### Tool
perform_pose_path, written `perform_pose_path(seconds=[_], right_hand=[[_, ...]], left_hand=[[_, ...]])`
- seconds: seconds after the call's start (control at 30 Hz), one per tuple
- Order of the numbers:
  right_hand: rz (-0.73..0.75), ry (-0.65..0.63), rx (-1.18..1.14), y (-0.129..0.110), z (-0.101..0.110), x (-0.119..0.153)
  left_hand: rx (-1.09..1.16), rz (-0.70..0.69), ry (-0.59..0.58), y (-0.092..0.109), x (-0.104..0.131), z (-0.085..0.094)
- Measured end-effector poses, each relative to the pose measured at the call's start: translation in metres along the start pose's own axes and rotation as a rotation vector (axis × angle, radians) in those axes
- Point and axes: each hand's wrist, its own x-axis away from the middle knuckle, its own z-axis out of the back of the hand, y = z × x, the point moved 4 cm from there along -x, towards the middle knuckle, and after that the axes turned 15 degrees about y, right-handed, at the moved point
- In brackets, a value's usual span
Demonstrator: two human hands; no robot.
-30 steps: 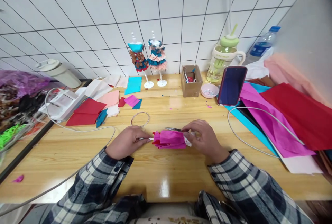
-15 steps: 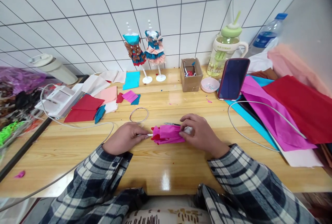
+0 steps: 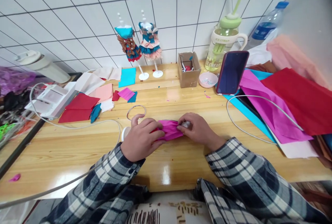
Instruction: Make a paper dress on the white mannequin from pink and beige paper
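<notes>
A small mannequin wrapped in magenta crepe paper [image 3: 170,130] lies on its side on the table between my hands. My left hand [image 3: 144,134] is closed around the skirt end of the magenta paper, its fingertips pressing from above. Part of the mannequin's white round base [image 3: 125,133] shows behind that hand. My right hand [image 3: 198,130] pinches the other end of the paper near the white torso [image 3: 186,124]. A thin dark edge, perhaps a tool, shows along the paper's upper side, mostly hidden.
Two dressed mannequins [image 3: 149,40] stand by the tiled wall. A cardboard box [image 3: 188,75], pink dish [image 3: 208,79], phone [image 3: 232,72] and green-lidded bottle [image 3: 225,40] are at the back right. Paper sheets [image 3: 298,101] lie right, small pieces [image 3: 79,107] left. A cable [image 3: 88,173] crosses the left.
My left hand has moved right, from the mannequin's white stand onto the magenta paper, covering its red-edged end. My right hand stays at the torso end. The view has shifted slightly.
</notes>
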Motion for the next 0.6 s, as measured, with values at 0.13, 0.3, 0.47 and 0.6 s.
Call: perform_pose_path(seconds=[0.13,0.3,0.47,0.6], right_hand=[[-0.005,-0.007,-0.029,-0.0008,-0.0001,-0.0004],[-0.011,-0.016,-0.054,-0.0014,0.0008,-0.0007],[0.009,-0.013,-0.072,-0.0031,0.002,0.0],[0.044,-0.007,-0.095,-0.0025,0.0026,-0.0002]], left_hand=[[0.009,-0.005,0.042,-0.0063,0.0017,-0.0013],[0.051,-0.011,0.038,-0.0056,0.0023,0.0011],[0.021,-0.035,0.018,-0.0038,0.0042,-0.0019],[-0.002,-0.07,0.014,-0.0016,0.0058,-0.0034]])
